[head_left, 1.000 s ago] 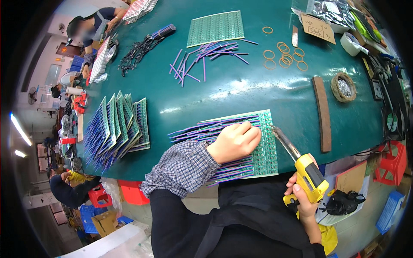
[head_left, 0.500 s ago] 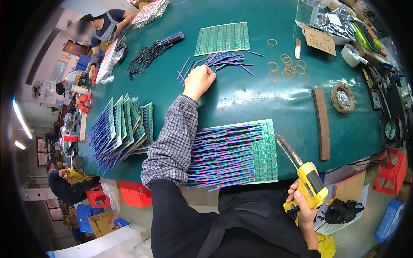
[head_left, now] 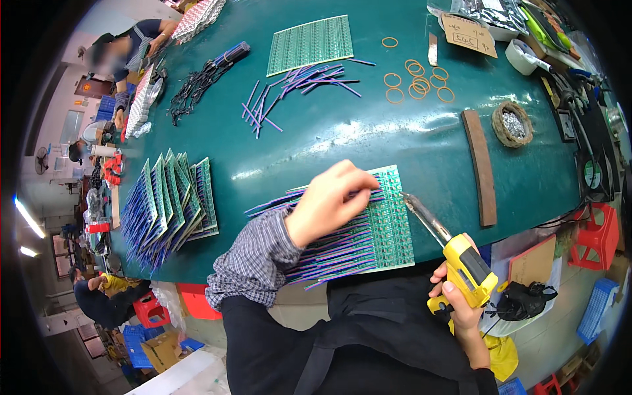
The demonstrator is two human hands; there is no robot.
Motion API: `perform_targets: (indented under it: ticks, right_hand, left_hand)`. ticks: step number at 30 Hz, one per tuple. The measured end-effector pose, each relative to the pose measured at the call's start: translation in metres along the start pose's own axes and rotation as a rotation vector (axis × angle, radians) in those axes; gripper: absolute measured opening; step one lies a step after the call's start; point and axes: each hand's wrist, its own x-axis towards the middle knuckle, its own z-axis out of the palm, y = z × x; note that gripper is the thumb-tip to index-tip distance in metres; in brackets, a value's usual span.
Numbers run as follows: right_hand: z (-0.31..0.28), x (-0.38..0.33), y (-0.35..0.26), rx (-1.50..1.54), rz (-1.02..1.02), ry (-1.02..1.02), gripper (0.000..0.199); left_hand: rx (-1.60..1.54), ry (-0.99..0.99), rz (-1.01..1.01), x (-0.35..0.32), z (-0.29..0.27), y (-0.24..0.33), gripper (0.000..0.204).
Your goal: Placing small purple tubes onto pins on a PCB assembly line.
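In front of me a green circuit board panel (head_left: 393,224) lies on the table, rows of thin blue-purple wires (head_left: 336,253) reaching left from it. My left hand (head_left: 332,201) is over its upper part, fingers pinched on a wire near the board; the fingertips partly hide it. My right hand (head_left: 459,303) grips a yellow soldering gun (head_left: 467,273) by its handle, the metal tip close to the board's right edge. Farther off, loose wires (head_left: 296,85) lie scattered below a bare board panel (head_left: 309,46). Wired panels (head_left: 174,204) are stacked at the left.
Orange rubber bands (head_left: 418,85), a brown wooden strip (head_left: 479,168) and a round coil holding silvery bits (head_left: 512,124) sit to the right. A black cable bundle (head_left: 204,82) lies far left. Another person (head_left: 125,52) works at the far left edge.
My left hand has come back from the loose wire pile to the board in front of me. The soldering gun stays in my right hand by the board's right edge. The view has shifted slightly.
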Motion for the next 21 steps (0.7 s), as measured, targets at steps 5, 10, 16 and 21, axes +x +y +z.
perform_targets:
  ticks: [5, 10, 16, 21]
  right_hand:
    - [-0.001, -0.002, 0.002, 0.023, 0.026, -0.031, 0.073]
    - [-0.001, -0.003, 0.001, 0.05, 0.039, -0.048, 0.066]
    - [0.0, 0.0, 0.002, 0.043, 0.039, -0.065, 0.067]
    - [0.003, 0.001, -0.002, 0.026, 0.071, -0.066, 0.065]
  left_hand:
    - [0.386, 0.086, 0.341, -0.016, 0.025, -0.002, 0.024]
    - [0.571, 0.052, 0.463, -0.021, 0.03, -0.002, 0.025]
    - [0.579, 0.034, 0.486, -0.021, 0.029, -0.003, 0.026]
    - [0.575, 0.036, 0.487, -0.022, 0.03, -0.006, 0.025]
